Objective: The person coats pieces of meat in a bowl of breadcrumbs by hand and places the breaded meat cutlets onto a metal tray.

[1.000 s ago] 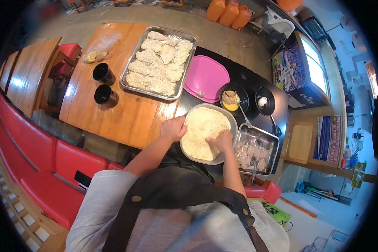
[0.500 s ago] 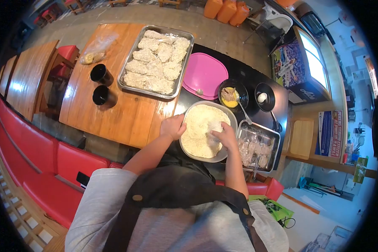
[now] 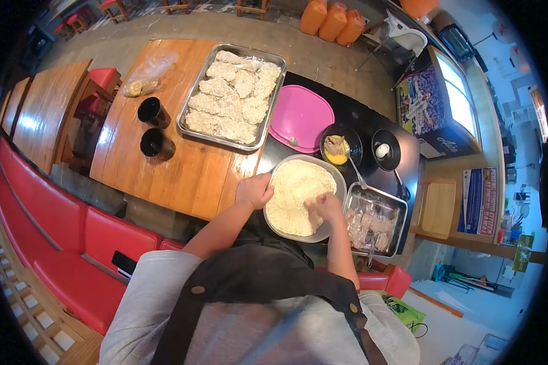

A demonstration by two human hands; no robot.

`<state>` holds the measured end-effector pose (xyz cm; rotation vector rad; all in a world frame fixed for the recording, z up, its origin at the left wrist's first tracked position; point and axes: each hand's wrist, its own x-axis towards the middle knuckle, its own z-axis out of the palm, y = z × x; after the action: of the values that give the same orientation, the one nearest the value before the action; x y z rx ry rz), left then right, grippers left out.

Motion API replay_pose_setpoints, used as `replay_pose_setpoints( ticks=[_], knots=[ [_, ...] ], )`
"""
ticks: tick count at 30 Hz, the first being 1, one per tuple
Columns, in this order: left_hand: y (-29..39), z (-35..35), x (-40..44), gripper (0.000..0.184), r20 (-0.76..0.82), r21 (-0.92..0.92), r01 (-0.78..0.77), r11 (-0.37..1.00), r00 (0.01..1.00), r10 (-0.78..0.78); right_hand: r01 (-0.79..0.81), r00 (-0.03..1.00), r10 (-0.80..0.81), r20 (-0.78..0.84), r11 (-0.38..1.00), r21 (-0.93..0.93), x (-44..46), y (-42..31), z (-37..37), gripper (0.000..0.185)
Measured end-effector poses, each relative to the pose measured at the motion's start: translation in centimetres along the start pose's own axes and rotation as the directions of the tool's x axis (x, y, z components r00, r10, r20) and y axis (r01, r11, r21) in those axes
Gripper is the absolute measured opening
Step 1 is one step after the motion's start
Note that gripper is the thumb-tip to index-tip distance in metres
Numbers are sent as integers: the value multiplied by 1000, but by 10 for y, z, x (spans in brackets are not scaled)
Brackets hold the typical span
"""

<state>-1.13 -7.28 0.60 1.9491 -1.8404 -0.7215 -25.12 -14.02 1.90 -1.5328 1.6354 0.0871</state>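
My left hand (image 3: pixel 254 191) grips the left rim of a plastic tub (image 3: pixel 340 180) filled with pale yellow breadcrumbs (image 3: pixel 299 188). Over the right side of the crumbs is my right hand (image 3: pixel 330 208), its fingers curled down into them and slightly blurred; anything beneath the fingertips is hidden. Right of the tub, a metal tray (image 3: pixel 403 222) holds pieces of raw meat (image 3: pixel 369 226). Behind it, a black bowl (image 3: pixel 353 135) contains yellow beaten egg (image 3: pixel 335 157), a piece of meat and a spoon (image 3: pixel 357 173). A larger metal tray (image 3: pixel 186 126) at the back left carries several crumbed pieces (image 3: pixel 232 91).
A pink lid (image 3: pixel 304 115) lies behind the tub. A small black pan (image 3: pixel 396 143) with a white egg-shaped item (image 3: pixel 382 151) sits at the right. Two black cups (image 3: pixel 153 113) and a plastic bag (image 3: pixel 143 85) stand on the wooden table (image 3: pixel 195 182). Red bench seats (image 3: pixel 112 237) run along the left.
My right hand has shifted lower and right within the tub, and the pale blurred patch at its fingers is gone. My left hand stays at the rim. The whole view has shifted slightly.
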Motion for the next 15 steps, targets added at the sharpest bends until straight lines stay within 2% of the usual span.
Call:
replay_pose_setpoints(
  ticks=[1, 2, 3, 4, 5, 7, 8, 9, 10, 11, 13, 15],
  knots=[
    [0, 1, 0, 27, 3, -2, 0, 1000, 1000, 0, -40, 999, 35, -26, 972, -231, -9, 10, 3, 65],
    [0, 2, -1, 28, -11, -9, -5, 1000, 1000, 5, -46, 999, 41, -25, 972, -231, -21, 16, 22, 65],
    [0, 3, 0, 28, -26, -14, -11, 1000, 1000, 11, -41, 966, -64, -249, 918, -394, -30, 20, 53, 77],
    [-1, 3, 0, 28, -24, -13, -15, 1000, 1000, 15, -76, 876, -202, -437, 839, -539, -33, 21, 69, 90],
    [-1, 3, 1, 28, -21, -9, -19, 1000, 1000, 19, -78, 875, -200, -441, 841, -536, -28, 24, 70, 90],
    [-1, 3, 1, 28, -20, -4, -24, 1000, 1000, 24, 0, 965, -39, -261, 989, -148, -19, 25, 65, 72],
    [-2, 3, 1, 28, -20, -8, -25, 1000, 999, 25, -1, 964, -38, -264, 989, -145, -18, 28, 64, 72],
    [-1, 2, 1, 28, -21, -12, -26, 1000, 999, 25, 51, 991, -33, -128, 988, 144, -17, 31, 60, 63],
    [0, 1, 0, 28, -24, -11, -27, 1000, 999, 27, 60, 998, -70, 7, 903, 424, -16, 33, 55, 56],
    [1, 0, 0, 28, -29, -21, -25, 999, 999, 24, 64, 997, -73, 6, 903, 425, -15, 35, 51, 56],
    [1, -1, -1, 27, -31, -30, -21, 999, 999, 20, -38, 993, -59, 106, 685, 728, -20, 30, 38, 48],
    [2, -1, -1, 27, -29, -12, -18, 1000, 999, 18, -6, 995, -69, 72, 677, 736, -24, 19, 18, 42]
  ],
)
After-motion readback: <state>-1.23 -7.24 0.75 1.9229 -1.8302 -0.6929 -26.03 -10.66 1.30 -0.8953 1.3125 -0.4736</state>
